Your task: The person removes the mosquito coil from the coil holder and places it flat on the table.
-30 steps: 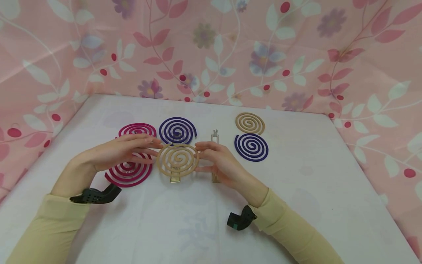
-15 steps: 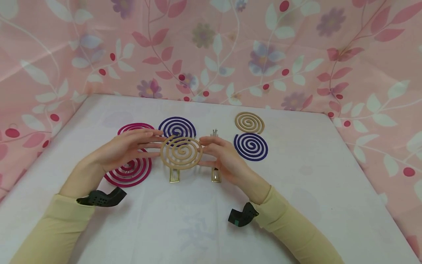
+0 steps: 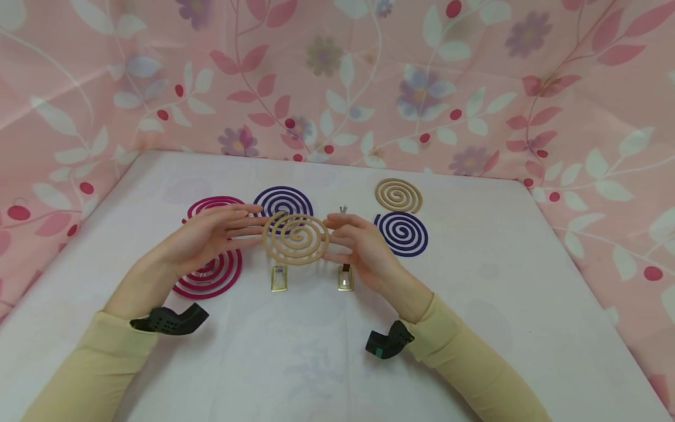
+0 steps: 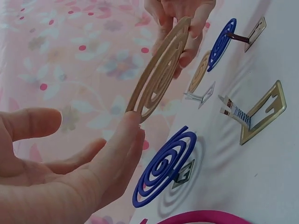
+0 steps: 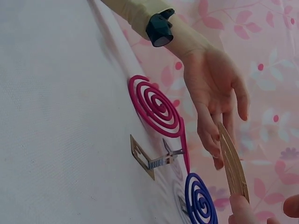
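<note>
A tan mosquito coil (image 3: pixel 297 237) is raised above the table between my two hands. My left hand (image 3: pixel 203 237) touches its left edge with nearly straight fingers. In the left wrist view the left thumb (image 4: pixel 35 125) is apart from the coil. My right hand (image 3: pixel 369 249) supports the opposite edge on its fingers. The right wrist view shows a right fingertip (image 5: pixel 240 207) against the coil and the right thumb apart from it. A brass-coloured metal stand (image 3: pixel 279 278) is below the coil, and another stand (image 3: pixel 345 278) is below my right hand.
Two magenta coils, (image 3: pixel 224 284) one nearer, are partly behind my left hand. A blue coil (image 3: pixel 283 202) on a stand is behind the held coil. At the right are another blue coil (image 3: pixel 403 234) and a tan coil (image 3: pixel 398 195). Floral fabric (image 3: pixel 327 76) rises behind the table.
Both hands have moved the tan coil slightly right and farther back, away from the near stand. The left hand has travelled farther right than the right hand. The other coils stay put.
</note>
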Demonstrator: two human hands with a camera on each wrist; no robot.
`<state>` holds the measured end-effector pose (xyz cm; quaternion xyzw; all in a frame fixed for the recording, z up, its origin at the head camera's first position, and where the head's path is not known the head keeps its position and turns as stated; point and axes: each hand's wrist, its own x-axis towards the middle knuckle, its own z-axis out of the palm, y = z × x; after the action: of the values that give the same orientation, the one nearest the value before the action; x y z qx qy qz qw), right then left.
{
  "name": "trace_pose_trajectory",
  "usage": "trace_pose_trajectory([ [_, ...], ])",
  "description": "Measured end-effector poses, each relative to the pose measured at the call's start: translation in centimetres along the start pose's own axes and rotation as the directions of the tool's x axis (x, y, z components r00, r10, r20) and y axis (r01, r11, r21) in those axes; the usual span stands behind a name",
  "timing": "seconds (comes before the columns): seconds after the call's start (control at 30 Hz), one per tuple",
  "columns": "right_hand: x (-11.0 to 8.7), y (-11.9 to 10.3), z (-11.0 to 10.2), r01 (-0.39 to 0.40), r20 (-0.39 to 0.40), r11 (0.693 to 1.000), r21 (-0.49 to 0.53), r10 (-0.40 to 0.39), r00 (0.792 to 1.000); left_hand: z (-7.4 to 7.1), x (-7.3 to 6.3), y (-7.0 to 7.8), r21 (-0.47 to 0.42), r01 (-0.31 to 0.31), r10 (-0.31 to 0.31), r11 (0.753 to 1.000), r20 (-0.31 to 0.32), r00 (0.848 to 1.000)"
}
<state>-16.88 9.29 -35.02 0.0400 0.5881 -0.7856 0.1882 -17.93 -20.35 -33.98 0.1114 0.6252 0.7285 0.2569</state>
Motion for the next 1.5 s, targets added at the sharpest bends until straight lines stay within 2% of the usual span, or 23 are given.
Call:
trace_pose_trajectory([
  [0.17,0.2,-0.2,-0.2,-0.014,-0.022,0.999,0.035,0.015,1.0,0.1,0.2,0.0,-0.065,0.024,-0.024,0.998,-0.014,1.0],
  [0.37,0.5,-0.5,-0.5,-0.04,-0.032,0.998,0.058,0.042,0.999,0.4,0.4,0.0,-0.047,0.043,-0.043,0.998,0.0,0.999],
  [0.47,0.5,-0.6,-0.9,-0.048,-0.026,0.997,0.063,0.05,0.998,0.8,0.5,-0.2,-0.084,0.045,-0.046,0.995,-0.003,0.999],
  [0.53,0.5,-0.7,-1.3,-0.057,-0.022,0.996,0.064,0.059,0.998,1.3,0.7,-0.4,-0.141,0.05,-0.053,0.989,-0.012,0.999],
  [0.6,0.5,-0.9,-1.8,-0.068,-0.011,0.996,0.065,0.068,0.998,2.0,0.9,-0.7,-0.231,0.055,-0.064,0.971,-0.029,0.998],
  [0.67,0.4,-1.1,-2.5,-0.075,-0.004,0.995,0.064,0.075,0.997,2.9,1.2,-0.9,-0.325,0.065,-0.087,0.944,-0.053,0.995],
  [0.83,-0.5,-1.8,-4.4,-0.078,0.02,0.995,0.063,0.077,0.997,5.2,2.1,-1.4,-0.466,0.05,-0.113,0.883,-0.107,0.988],
  [1.03,-1.7,-2.3,-6.5,-0.08,0.039,0.995,0.057,0.078,0.996,7.8,2.8,-2.0,-0.517,0.033,-0.118,0.856,-0.132,0.984],
  [1.27,-2.8,-2.7,-9.5,-0.054,0.057,0.998,0.014,0.053,0.997,10.8,3.6,-2.4,-0.528,0.001,-0.099,0.849,-0.157,0.983],
  [1.5,-3.4,-3.6,-12.3,0.0,0.068,0.996,-0.092,0.007,0.998,13.5,5.0,-2.4,-0.544,-0.034,-0.086,0.838,-0.195,0.977],
])
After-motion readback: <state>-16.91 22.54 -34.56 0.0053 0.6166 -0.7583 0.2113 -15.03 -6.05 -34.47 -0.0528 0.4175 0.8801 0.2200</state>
